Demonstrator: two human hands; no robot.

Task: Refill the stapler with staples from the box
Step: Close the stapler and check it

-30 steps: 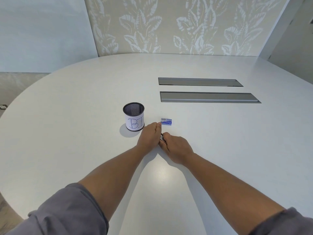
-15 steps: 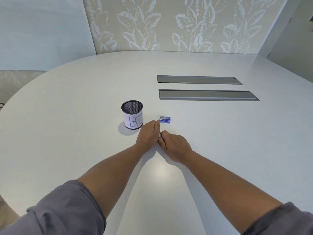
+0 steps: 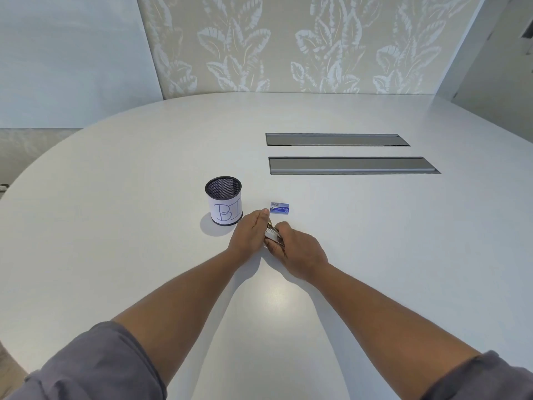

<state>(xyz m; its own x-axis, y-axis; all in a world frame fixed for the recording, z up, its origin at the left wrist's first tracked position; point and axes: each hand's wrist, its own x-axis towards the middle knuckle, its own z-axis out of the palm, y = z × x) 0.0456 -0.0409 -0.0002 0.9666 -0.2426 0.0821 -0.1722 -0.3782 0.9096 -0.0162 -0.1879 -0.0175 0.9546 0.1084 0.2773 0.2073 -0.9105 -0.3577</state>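
A: Bright, even light all over, and there's a soft glare patch on the table (image 3: 277, 295) at lower centre.

B: Soft shadow left of the mesh cup (image 3: 223, 200) too. Focus is sharp mid-frame; wide-angle bending curves the table's edges outward.

This looks like an office meeting room. A broad, pale oval worktop (image 3: 375, 255) fills the view, with two long grey cable hatches (image 3: 352, 166) set flush into it at 1 o'clock. A black mesh pen cup (image 3: 224, 201) stands near the middle, and leaf-patterned wallpaper (image 3: 288, 44) covers the far wall at 12 o'clock.
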